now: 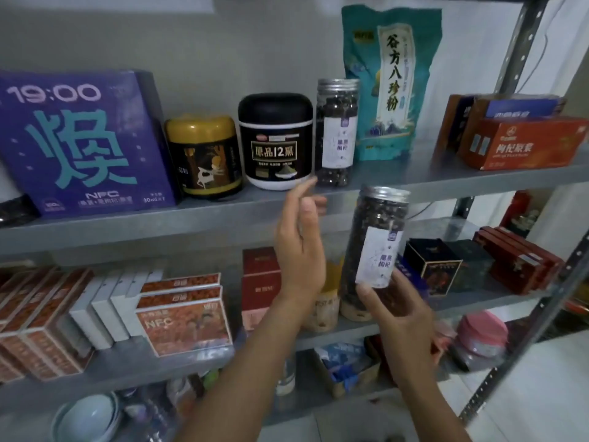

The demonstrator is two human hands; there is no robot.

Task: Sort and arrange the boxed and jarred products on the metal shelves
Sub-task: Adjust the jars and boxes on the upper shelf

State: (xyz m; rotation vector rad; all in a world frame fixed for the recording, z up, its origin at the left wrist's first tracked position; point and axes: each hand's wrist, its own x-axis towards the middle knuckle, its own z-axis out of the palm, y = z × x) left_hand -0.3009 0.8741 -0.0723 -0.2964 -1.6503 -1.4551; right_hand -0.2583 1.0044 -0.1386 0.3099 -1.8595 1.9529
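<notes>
The right grip (404, 314) grasps a tall clear jar (377, 231) by its lower part, thumb across the bottom of the white label. The jar leans slightly. It has a metal screw lid, is packed with dark dried berries, and its label shows a small blue logo above characters ending in 枸杞. Its lid is level with the front edge of the upper shelf (127, 228), so the jar is in the air in front of the shelving and not set down.

The left grip (299, 244) is released, with straight fingers pointing up at that same shelf edge, holding nothing, just left of the jar.

On the upper shelf, directly above the hands, stands a matching jar (336, 132) with the same label. Beside it to the left is a black tub (275, 145) marked 原品12黑, then a gold-lidded jar (204, 157) with a deer figure. Furthest left is a purple box (79, 141) reading 19:00, 焕 and NFC.

Behind the matching jar to the right is a teal pouch (392, 84) reading 谷方八珍粉, and further right a red box (522, 145) reads 枸杞原浆.

On the middle shelf (471, 301), orange boxes (185, 327) are marked NFC.
</notes>
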